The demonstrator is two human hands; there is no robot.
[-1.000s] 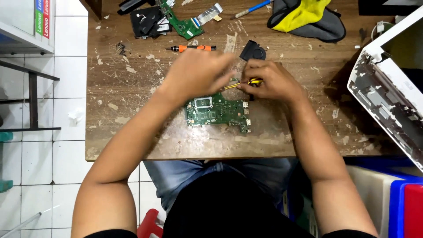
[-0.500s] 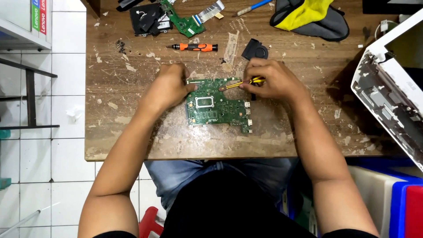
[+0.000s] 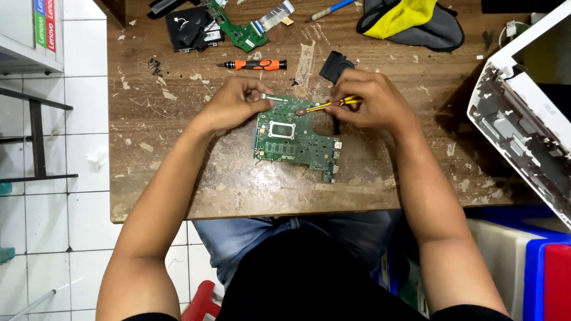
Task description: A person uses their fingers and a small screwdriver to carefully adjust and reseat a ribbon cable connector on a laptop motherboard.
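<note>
Since the frame half a second back, no shift of the green circuit board (image 3: 295,139) is noted; it lies flat on the worn wooden surface (image 3: 178,172) between the two hands. Compared with a second ago, the left hand has been drawn off the board's top, and the board is now uncovered.

Head view, item by item:

- Left hand (image 3: 235,106): closed on the board's upper left edge, fingertips curled over it, the board steadied there.
- Right hand (image 3: 372,104): closed around a yellow-and-black screwdriver (image 3: 327,106), held nearly level, its tip set at the board's upper middle, close to the left fingertips.
- Beyond the hands: an orange-handled screwdriver (image 3: 259,64), a smaller green board with a ribbon cable (image 3: 241,32), a black part (image 3: 336,64) just above the right hand, a yellow and grey cloth (image 3: 410,21).
- Right of the right hand: an opened white laptop shell (image 3: 523,119), overhanging the surface edge.

Risks, as judged:

- Tip slip: at so shallow an angle the driver could skid off and score traces or nearby components.
- Fingertips of the left hand could be jabbed, being near the tip.
- A freed screw could be lost among the debris on the surface.
</note>
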